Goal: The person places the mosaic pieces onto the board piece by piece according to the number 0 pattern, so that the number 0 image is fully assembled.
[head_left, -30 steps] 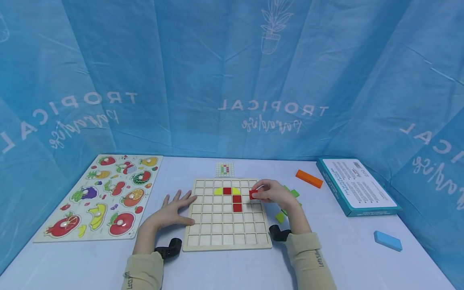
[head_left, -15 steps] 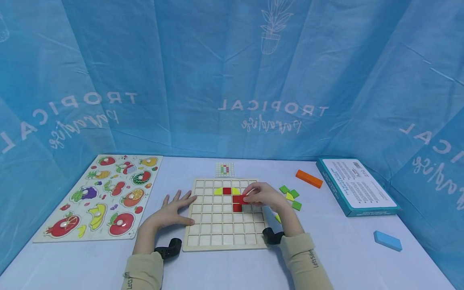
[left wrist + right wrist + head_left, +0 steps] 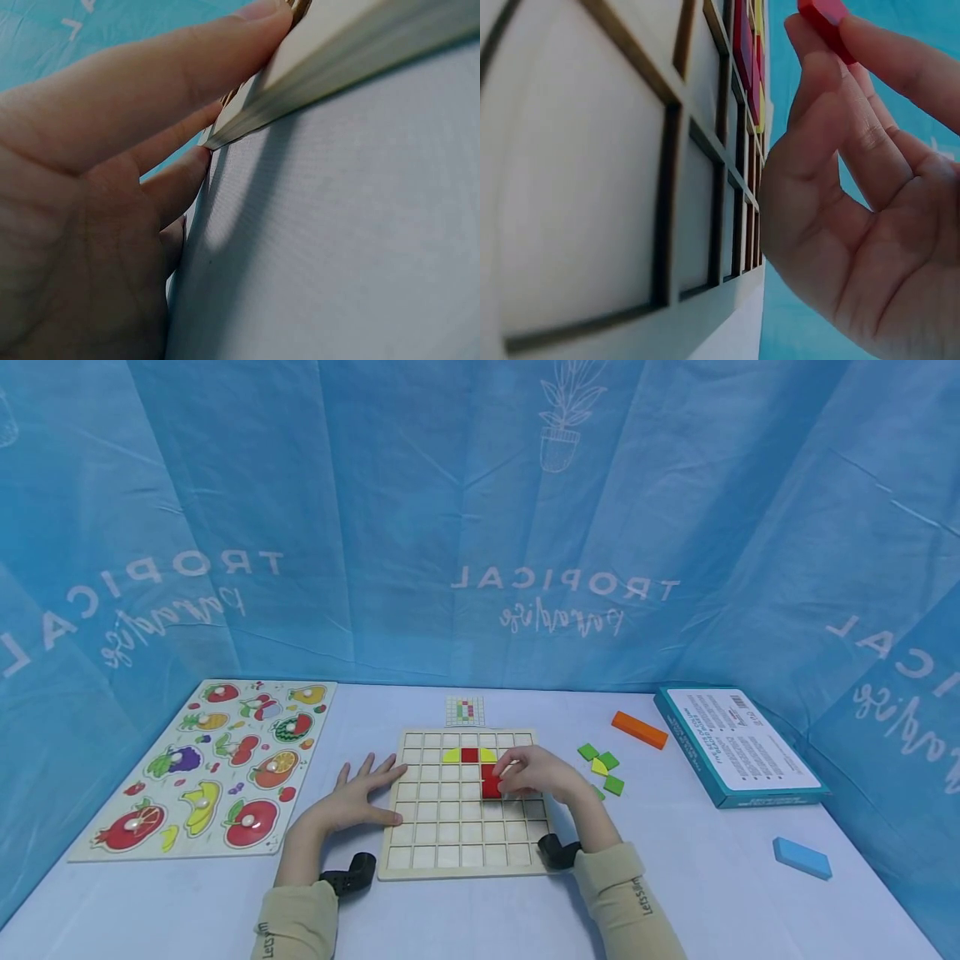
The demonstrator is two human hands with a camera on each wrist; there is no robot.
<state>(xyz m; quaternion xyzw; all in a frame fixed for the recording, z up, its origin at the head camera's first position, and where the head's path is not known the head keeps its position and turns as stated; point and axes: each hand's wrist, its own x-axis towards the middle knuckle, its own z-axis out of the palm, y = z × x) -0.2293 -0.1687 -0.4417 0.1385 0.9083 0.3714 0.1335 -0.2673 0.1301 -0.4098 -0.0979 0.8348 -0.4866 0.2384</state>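
A wooden grid board (image 3: 437,857) lies on the table in the head view. On it, a red square tile (image 3: 469,755) sits between two yellow rounded pieces (image 3: 451,756), and more red tiles (image 3: 490,782) stand right of centre. My right hand (image 3: 542,773) hovers over those, pinching a red square tile (image 3: 826,24) between thumb and fingertips; in the right wrist view it is apart from the board. My left hand (image 3: 351,800) rests against the board's left edge with fingers spread, its thumb (image 3: 255,13) touching the rim in the left wrist view.
Green and yellow pieces (image 3: 614,786) lie right of the board. A small pattern card (image 3: 465,711) is behind it. A fruit puzzle board (image 3: 213,768) stands left. Towards the right are an orange block (image 3: 640,730), a teal box (image 3: 738,745) and a blue block (image 3: 802,858).
My right hand has moved left with the red tile, from the board's right edge to the red tiles in the grid, then slightly nearer me. My left hand has stayed put.
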